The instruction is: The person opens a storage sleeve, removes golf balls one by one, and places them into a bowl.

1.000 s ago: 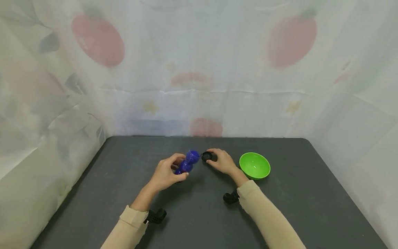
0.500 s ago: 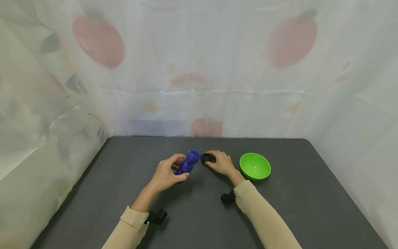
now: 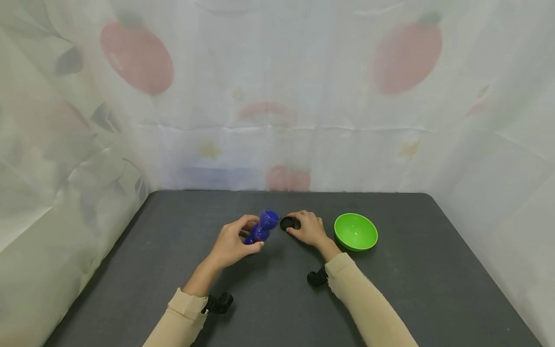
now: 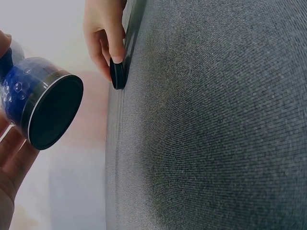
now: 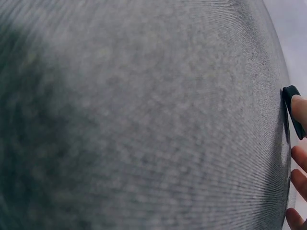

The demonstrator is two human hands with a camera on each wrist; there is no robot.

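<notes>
The left hand (image 3: pixel 230 243) holds a blue bottle (image 3: pixel 262 227) above the dark table (image 3: pixel 412 289), with the fingers and thumb curled around its body. The bottle is tilted, its upper part pointing to the far right. In the left wrist view its black round end (image 4: pixel 50 112) faces the camera, and small bubbles show through the blue plastic.

The right hand (image 3: pixel 309 228) is just to the right of the bottle. Its fingertips rest on a small black cap (image 3: pixel 288 223), and the cap is now touching the table (the left wrist view shows it flat on the surface under one finger (image 4: pixel 116 48)). The fingers are bent over the cap; if they pinch it or only press it down, I cannot tell for sure.

Compared with one second ago, the cap has gone down a little and moved slightly away from the bottle's mouth; before it was held up beside the bottle. The bottle itself has almost not moved. I judge from this that the cap is off and is being put down, so the bottle stays open in the left hand.

A green bowl (image 3: pixel 355 231) stands on the table, near the right hand on its right side, not touching it.
</notes>
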